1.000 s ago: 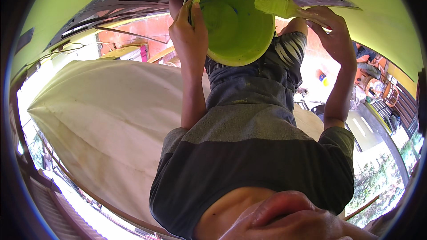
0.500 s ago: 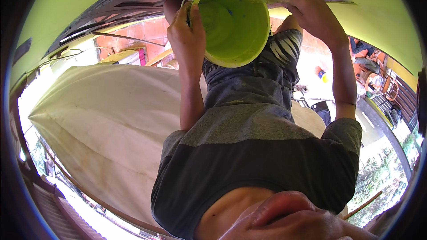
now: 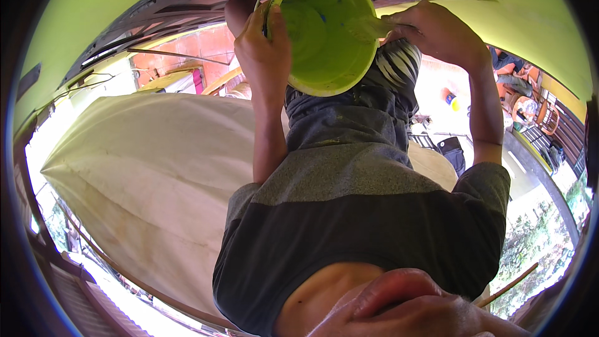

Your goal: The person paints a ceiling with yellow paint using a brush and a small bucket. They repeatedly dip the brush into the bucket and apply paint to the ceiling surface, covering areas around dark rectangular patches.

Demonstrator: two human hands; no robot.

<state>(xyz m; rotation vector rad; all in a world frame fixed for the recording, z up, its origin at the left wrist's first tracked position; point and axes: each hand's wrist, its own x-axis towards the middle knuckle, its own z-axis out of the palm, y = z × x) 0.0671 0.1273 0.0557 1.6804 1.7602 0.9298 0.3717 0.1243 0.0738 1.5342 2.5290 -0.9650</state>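
The person's left hand (image 3: pixel 262 43) is gripping the green bucket (image 3: pixel 312 67) by its left rim, holding it before the shorts (image 3: pixel 393 65). The fingers of the right hand (image 3: pixel 430 30) are gripping the brush (image 3: pixel 367 27). Compared with one second ago, the brush is sitting lower, its bristles overlapping the bucket's inside by the right edge; probably it is picking up paint.

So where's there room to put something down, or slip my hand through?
The wide cream cloth left of the grey-and-black shirt looks bare; I can't tell if it's firm. A hand might pass over the round green bucket, between the left hand and the green paint-coated brush. The bucket's right rim is crowded: brush, right hand.
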